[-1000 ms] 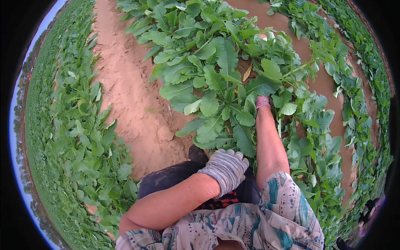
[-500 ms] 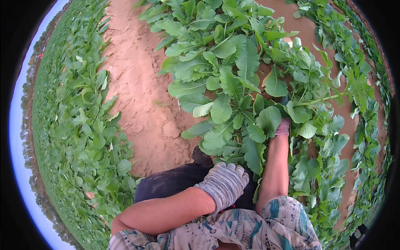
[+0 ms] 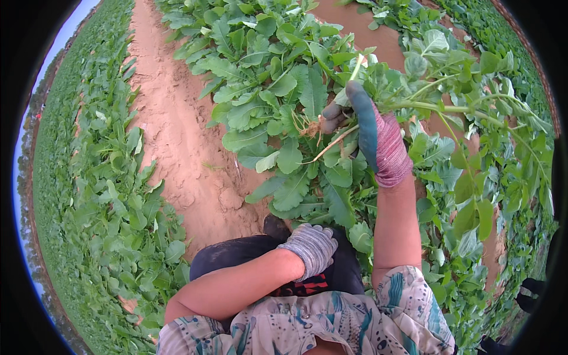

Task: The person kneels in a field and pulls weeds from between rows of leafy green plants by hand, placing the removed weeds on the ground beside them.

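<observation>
Since a moment earlier, the right hand [image 3: 378, 142], which had been buried among the leaves, came up closed around a leafy plant [image 3: 449, 103] with pale roots dangling clear of the bed, while the left hand [image 3: 310, 248] rested loosely curled, empty, on the knee.

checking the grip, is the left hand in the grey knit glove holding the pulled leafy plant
No, the left hand rests on the dark-clothed knee; the right hand grips the leafy plant.

One fisheye view from the person's head, tilted steeply down and forward; close over the raised right hand [image 3: 378, 139] and knees; sandy furrow [image 3: 177, 136] and leafy rows [image 3: 89, 195] bend toward the rim.
</observation>
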`<state>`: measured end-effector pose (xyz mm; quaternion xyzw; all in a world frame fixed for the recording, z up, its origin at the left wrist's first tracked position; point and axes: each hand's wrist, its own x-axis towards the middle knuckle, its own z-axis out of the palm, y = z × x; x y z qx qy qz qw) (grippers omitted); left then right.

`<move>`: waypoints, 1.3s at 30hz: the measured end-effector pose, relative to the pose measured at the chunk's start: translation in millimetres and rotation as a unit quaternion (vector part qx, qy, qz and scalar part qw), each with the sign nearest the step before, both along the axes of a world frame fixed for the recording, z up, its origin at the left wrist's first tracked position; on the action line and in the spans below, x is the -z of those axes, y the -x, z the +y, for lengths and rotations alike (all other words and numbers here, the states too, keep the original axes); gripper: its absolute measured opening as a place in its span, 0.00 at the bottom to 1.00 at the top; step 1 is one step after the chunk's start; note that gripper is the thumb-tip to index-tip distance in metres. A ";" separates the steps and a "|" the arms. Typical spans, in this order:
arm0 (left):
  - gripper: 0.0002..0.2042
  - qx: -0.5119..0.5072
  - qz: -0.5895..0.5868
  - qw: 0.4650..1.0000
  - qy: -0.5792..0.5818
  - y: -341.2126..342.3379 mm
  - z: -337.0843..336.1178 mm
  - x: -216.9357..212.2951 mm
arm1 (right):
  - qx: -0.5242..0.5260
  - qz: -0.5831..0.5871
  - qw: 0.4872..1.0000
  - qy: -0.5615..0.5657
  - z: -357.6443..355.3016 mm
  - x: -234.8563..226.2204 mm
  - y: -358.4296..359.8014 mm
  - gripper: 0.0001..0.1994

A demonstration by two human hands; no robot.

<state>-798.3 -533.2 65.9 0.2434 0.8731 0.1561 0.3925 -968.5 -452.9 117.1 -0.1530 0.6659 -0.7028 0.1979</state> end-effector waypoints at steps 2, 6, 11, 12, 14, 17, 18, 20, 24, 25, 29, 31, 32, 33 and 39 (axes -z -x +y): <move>0.20 -0.006 0.004 1.000 -0.003 -6.3 -7.5 1.4 | -0.141 -0.043 0.988 -0.043 -53.6 10.1 -3.3 0.22; 0.17 -0.054 0.032 0.997 -0.044 -18.0 -31.2 0.3 | -0.328 -0.101 0.889 -0.302 -153.5 63.6 -47.8 0.28; 0.21 -0.141 0.015 0.988 -0.057 -21.6 -95.3 -0.6 | -0.330 0.226 0.797 -0.452 -167.6 110.2 -54.6 0.43; 0.21 -0.198 0.063 0.975 -0.076 -21.9 -121.2 0.8 | -0.255 0.248 0.858 -0.372 -159.8 114.8 -40.0 0.36; 0.20 -0.326 0.133 0.936 -0.026 -20.4 -178.7 8.8 | -0.147 0.054 0.974 -0.161 -139.7 124.5 5.4 0.20; 0.20 -0.459 0.175 0.865 0.096 -31.2 -256.0 35.0 | 0.042 -0.100 0.994 -0.024 -87.0 148.8 91.0 0.10; 0.20 -0.459 0.151 0.861 0.160 -41.2 -275.1 45.6 | 0.104 -0.192 0.976 -0.024 -70.9 160.2 117.8 0.07; 0.23 -0.425 0.136 0.852 0.275 -69.1 -297.7 70.1 | 0.134 -0.129 0.953 -0.240 -57.3 188.5 160.8 0.08; 0.29 -0.330 0.159 0.852 0.375 -130.0 -309.7 113.3 | 0.032 0.020 0.797 -0.602 -69.3 214.7 192.4 0.17; 0.30 -0.347 0.188 0.848 0.354 -138.1 -311.9 121.3 | 0.045 0.076 0.827 -0.556 -77.4 216.5 186.4 0.21; 0.32 -0.380 0.214 0.840 0.322 -154.9 -315.4 136.4 | 0.016 0.055 0.828 -0.558 -103.6 213.2 150.4 0.29; 0.31 -0.384 0.224 0.833 0.328 -154.3 -316.4 136.4 | 0.082 0.059 0.837 -0.538 -102.8 215.2 135.7 0.23; 0.31 -0.389 0.216 0.835 0.324 -152.9 -317.1 135.2 | 0.076 0.106 0.854 -0.504 -98.0 217.6 132.2 0.22; 0.31 -0.389 0.212 0.839 0.316 -152.1 -316.9 134.1 | 0.060 0.113 0.861 -0.492 -93.7 221.5 131.1 0.21; 0.30 -0.400 0.234 0.832 0.305 -151.4 -312.7 131.4 | 0.036 0.113 0.873 -0.473 -82.2 249.2 146.8 0.22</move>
